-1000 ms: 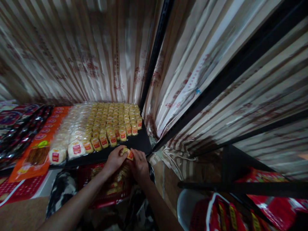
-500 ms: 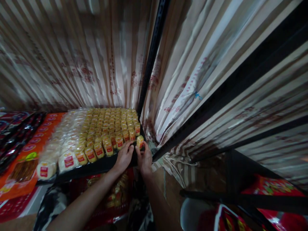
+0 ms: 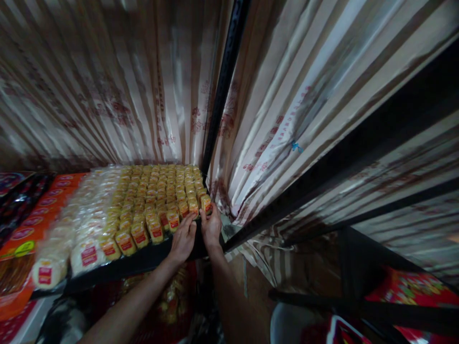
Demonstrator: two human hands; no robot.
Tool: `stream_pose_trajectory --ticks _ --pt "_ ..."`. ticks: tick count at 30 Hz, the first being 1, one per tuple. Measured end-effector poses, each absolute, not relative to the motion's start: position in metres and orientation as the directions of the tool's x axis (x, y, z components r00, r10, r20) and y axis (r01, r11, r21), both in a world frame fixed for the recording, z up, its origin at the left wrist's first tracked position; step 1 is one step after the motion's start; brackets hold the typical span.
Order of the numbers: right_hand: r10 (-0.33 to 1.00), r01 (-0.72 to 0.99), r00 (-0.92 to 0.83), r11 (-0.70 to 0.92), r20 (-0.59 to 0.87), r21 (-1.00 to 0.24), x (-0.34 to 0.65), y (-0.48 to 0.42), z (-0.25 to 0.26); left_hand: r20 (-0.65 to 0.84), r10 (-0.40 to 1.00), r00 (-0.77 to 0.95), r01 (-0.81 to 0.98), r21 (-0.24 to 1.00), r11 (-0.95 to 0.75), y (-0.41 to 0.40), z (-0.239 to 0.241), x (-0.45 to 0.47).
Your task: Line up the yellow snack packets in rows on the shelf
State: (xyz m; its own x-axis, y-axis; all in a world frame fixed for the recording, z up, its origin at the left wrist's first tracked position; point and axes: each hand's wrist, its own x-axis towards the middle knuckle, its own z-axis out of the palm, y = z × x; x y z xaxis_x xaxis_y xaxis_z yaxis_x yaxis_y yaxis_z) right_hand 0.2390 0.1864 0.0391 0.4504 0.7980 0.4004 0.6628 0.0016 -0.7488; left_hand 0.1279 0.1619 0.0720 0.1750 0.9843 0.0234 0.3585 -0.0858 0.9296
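Note:
Rows of small yellow wrapped snack cakes with red labels stand packed together on a dark shelf. At the right end of the front row, my right hand grips one wrapped snack cake between thumb and fingers, upright against its row. My left hand is just to the left, its fingers stretched out and touching the lower front of the neighbouring cake. Nothing shows in the left hand's grasp.
White round wrapped cakes and an orange packet line the shelf's left. Below is a container with more yellow packs. A black upright post and striped curtains bound the shelf; red bags lie lower right.
My right hand has moved the wrapped cake up and back to the end of its row. The left hand has moved onto the neighbouring cake's front. The view has shifted slightly.

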Motion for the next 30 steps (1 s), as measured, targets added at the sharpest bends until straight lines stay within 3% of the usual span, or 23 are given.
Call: stream_pose_trajectory --ticks 14,30 --pt "0.797 0.649 0.425 0.061 0.428 -0.758 0.239 0.191 0.023 0.035 0.985 0.169 0.329 0.940 -0.090 0.159 0.072 0.129" --pt "0.804 0.690 0.431 -0.001 0.410 -0.724 0.232 0.193 0.034 0.058 0.983 0.174 0.369 0.922 -0.119 0.162 0.070 0.129"
